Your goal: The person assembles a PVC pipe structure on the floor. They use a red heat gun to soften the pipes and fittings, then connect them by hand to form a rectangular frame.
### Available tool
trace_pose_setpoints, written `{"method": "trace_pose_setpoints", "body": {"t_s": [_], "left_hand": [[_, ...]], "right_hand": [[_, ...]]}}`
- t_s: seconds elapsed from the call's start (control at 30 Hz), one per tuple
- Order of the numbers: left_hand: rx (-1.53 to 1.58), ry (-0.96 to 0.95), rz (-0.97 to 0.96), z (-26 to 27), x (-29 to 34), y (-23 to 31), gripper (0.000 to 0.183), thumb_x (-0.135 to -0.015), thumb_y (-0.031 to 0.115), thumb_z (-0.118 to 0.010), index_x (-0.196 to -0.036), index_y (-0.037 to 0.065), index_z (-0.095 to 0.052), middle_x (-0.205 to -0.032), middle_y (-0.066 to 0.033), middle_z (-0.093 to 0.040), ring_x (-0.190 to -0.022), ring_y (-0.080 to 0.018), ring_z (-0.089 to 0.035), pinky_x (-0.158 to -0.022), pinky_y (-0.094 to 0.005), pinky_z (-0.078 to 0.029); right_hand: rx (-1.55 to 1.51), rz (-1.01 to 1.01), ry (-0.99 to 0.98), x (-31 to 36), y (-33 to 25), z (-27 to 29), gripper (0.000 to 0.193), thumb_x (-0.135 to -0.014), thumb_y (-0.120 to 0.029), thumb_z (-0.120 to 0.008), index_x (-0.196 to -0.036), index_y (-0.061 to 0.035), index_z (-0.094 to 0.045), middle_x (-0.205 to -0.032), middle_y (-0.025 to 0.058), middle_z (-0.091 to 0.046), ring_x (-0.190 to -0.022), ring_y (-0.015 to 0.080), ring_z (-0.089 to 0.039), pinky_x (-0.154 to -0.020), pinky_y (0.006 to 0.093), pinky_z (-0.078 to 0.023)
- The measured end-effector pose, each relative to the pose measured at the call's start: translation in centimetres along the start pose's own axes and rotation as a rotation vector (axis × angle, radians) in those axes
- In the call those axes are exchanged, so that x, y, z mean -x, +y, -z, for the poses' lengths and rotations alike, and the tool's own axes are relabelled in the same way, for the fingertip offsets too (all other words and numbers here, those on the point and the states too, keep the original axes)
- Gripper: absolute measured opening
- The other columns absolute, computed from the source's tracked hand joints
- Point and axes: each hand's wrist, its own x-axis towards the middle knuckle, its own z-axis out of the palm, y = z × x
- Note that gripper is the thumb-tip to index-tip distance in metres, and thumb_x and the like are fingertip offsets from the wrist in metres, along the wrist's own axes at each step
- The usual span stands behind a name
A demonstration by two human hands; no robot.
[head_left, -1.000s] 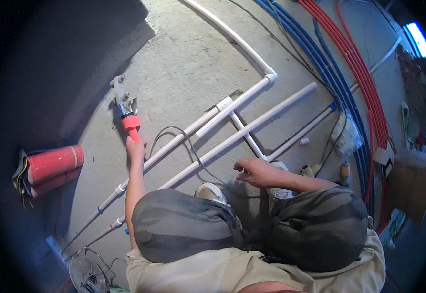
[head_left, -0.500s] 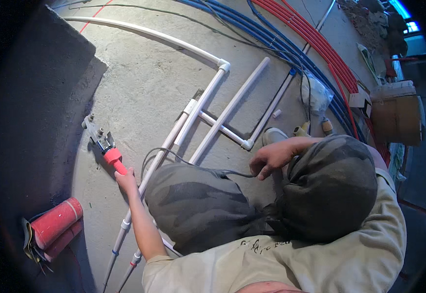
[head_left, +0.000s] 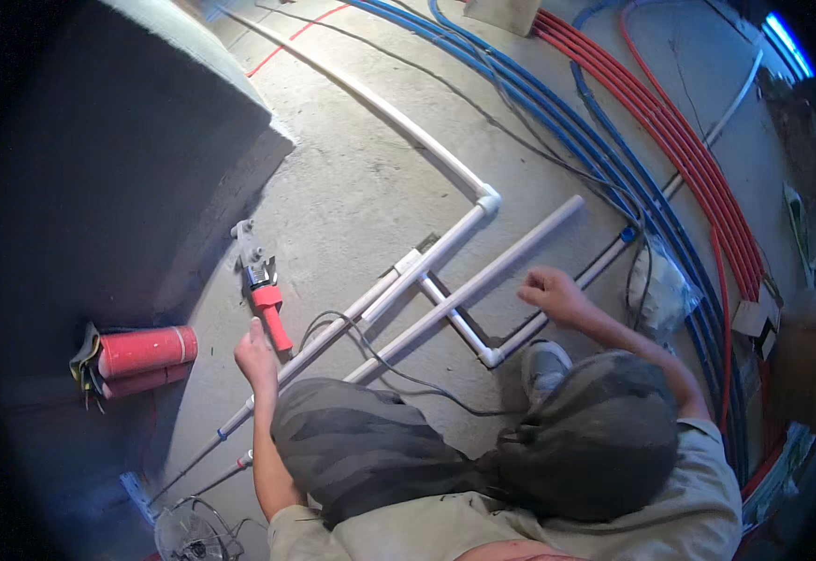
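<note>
A pipe welding heater (head_left: 260, 285) with a red handle and metal heating heads lies on the concrete floor, close to the dark wall at left. Just beside its handle end is my left hand (head_left: 256, 357), thumb raised apart from the loosely bent fingers, apart from the tool. My right hand (head_left: 557, 294) is closed in a loose curl near the right white pipes, with nothing visible in it. Between my hands lie a white pipe assembly (head_left: 445, 248) with elbow and tee fittings and a loose straight pipe (head_left: 492, 276). A grey cable (head_left: 426, 385) crosses the pipes near my knees.
Red cylinders (head_left: 146, 351) are by the left wall. Bundled blue pipes (head_left: 604, 154) and red pipes (head_left: 656, 117) curve along the right. A plastic bag (head_left: 665, 290) lies beside them. A fan-like round cage (head_left: 188, 533) stands at lower left.
My left hand has let go of the heater's handle and drawn off it. The right hand has lifted from beside my knee and reached forward over the pipes. The view has shifted.
</note>
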Motion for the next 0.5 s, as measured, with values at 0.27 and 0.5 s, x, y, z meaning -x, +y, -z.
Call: {"method": "trace_pose_setpoints", "body": {"t_s": [0.27, 0.5], "left_hand": [[0.205, -0.388, -0.195, 2.1, 4.6, 17.7, 0.013, -0.103, 0.012, -0.051, -0.092, 0.006, -0.054, -0.077, 0.0017, -0.049, -0.065, -0.005, -0.046, -0.056, -0.0217, -0.036], [0.075, -0.624, -0.177, 2.2, 4.1, 25.4, 0.021, -0.097, 0.014, -0.063, -0.082, 0.004, -0.052, -0.073, -0.0007, -0.053, -0.064, -0.0094, -0.05, -0.059, -0.0273, -0.042]], "right_hand": [[-0.327, 0.024, 0.141, 3.8, 9.3, 2.7, 0.023, -0.094, -0.02, -0.064, -0.097, 0.0024, -0.066, -0.086, 0.0154, -0.067, -0.073, 0.0248, -0.063, -0.069, 0.0382, -0.05], [-0.599, -0.157, 0.022, 6.4, 10.8, -0.6, 0.019, -0.097, -0.018, -0.064, -0.098, 0.0011, -0.065, -0.086, 0.0071, -0.065, -0.077, 0.0137, -0.059, -0.07, 0.0327, -0.049]]}}
